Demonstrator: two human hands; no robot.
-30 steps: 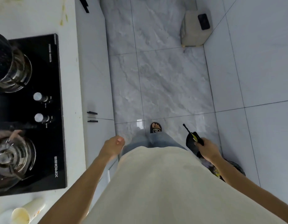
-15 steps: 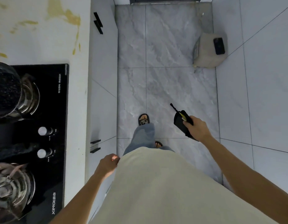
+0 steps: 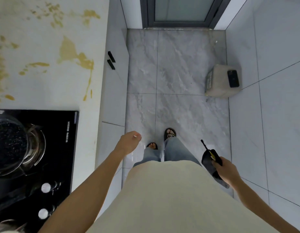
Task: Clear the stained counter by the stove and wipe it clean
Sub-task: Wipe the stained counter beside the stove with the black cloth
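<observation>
The stained counter [image 3: 45, 52] runs far left, yellow smears beyond the black stove [image 3: 61, 148] and its dark pot [image 3: 9, 142]. A beige box [image 3: 218, 83] carrying a phone [image 3: 233, 78] sits far right on the floor. The left hand [image 3: 129, 142] hangs loosely curled, holding nothing; the right hand [image 3: 225, 170] grips a black object [image 3: 209, 158].

White print on black stove [image 3: 68, 132] glass edge (too blurred to read); no other text.
</observation>
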